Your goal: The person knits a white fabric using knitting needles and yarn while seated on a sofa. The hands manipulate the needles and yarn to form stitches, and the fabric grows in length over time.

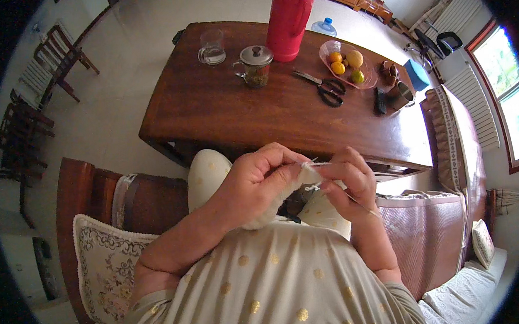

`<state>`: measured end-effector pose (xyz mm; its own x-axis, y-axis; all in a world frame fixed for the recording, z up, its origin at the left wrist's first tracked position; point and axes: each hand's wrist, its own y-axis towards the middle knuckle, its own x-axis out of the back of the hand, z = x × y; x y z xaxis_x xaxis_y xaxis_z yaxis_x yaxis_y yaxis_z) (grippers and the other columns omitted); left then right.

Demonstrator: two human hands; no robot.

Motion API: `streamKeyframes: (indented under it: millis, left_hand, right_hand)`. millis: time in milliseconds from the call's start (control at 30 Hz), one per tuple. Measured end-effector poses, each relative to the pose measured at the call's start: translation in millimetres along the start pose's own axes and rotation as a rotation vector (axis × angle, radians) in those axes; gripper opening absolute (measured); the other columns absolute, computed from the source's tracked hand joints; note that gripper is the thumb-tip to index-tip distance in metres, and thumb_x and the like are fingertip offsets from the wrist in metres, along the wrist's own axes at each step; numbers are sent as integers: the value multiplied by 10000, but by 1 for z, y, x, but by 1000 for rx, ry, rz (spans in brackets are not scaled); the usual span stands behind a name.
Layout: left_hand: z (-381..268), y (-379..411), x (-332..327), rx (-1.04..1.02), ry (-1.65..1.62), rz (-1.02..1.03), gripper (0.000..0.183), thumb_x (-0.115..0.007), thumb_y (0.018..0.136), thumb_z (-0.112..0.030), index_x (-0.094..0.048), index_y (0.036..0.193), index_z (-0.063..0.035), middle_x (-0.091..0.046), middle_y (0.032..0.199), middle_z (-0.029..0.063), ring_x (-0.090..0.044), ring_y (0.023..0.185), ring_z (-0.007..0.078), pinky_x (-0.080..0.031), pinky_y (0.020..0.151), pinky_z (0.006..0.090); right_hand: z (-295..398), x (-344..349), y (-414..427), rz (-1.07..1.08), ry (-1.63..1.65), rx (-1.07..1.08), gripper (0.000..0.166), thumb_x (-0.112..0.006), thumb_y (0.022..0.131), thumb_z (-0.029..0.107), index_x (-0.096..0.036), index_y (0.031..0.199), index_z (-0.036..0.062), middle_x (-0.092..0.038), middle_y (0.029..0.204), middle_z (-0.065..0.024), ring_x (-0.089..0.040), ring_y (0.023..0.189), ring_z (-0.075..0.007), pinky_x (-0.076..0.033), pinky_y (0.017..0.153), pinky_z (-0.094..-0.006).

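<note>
My left hand (260, 184) grips a piece of cream knitting (266, 212), its upper edge between thumb and forefinger. The fabric hangs below that hand, over my lap. Close on the right, my right hand (350, 181) is closed on a thin knitting needle (362, 205), whose shaft slants down past the palm. White yarn (312, 188) loops between the two hands, and a strand runs to the right forefinger. Near the left fingertips a needle tip shows at the knitting's edge. Fingers hide part of the stitches and the rest of the needles.
Ahead stands a wooden table (239, 114) with scissors (326, 88), a red thermos flask (289, 24), a lidded glass teapot (256, 67), a glass mug (212, 50), a fruit bowl (369, 75) and a metal cup (401, 95). A cushion (111, 266) lies at my left.
</note>
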<state>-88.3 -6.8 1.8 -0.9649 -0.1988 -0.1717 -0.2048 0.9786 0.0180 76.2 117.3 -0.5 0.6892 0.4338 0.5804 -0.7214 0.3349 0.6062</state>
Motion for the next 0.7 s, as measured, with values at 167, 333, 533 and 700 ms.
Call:
streamKeyframes:
  millis: [167,333,533,700]
  left_hand:
    - [-9,-3,1,139,-173,-7,172,-546,874,-78,-586,1026,-7,-619,914,25,-564,794,59,-466,710,207]
    - [-5,-2,2,133,-182,-36,193,-564,865,-95,-590,1037,-14,-632,919,39,-586,810,81,-477,727,228]
    - [-4,-1,4,157,-232,-43,190,-577,858,-100,-599,1023,-7,-636,916,43,-589,813,84,-484,724,236]
    - [2,0,3,146,-224,-72,168,-587,852,-82,-615,1000,-6,-644,888,45,-594,792,84,-489,708,240]
  right_hand:
    - [3,-2,-6,-112,-139,-98,253,-709,668,67,-650,914,77,-516,676,-52,-498,593,-197,-406,529,-305]
    - [6,-4,-11,-63,-123,-148,251,-691,685,50,-654,932,69,-498,645,-53,-489,570,-198,-402,517,-306]
    - [5,0,-15,-10,-141,-112,262,-647,710,77,-660,971,71,-492,631,-52,-481,551,-208,-396,505,-320]
    - [11,2,-15,13,-132,-10,277,-631,700,91,-665,974,70,-509,636,-43,-479,540,-201,-385,503,-323]
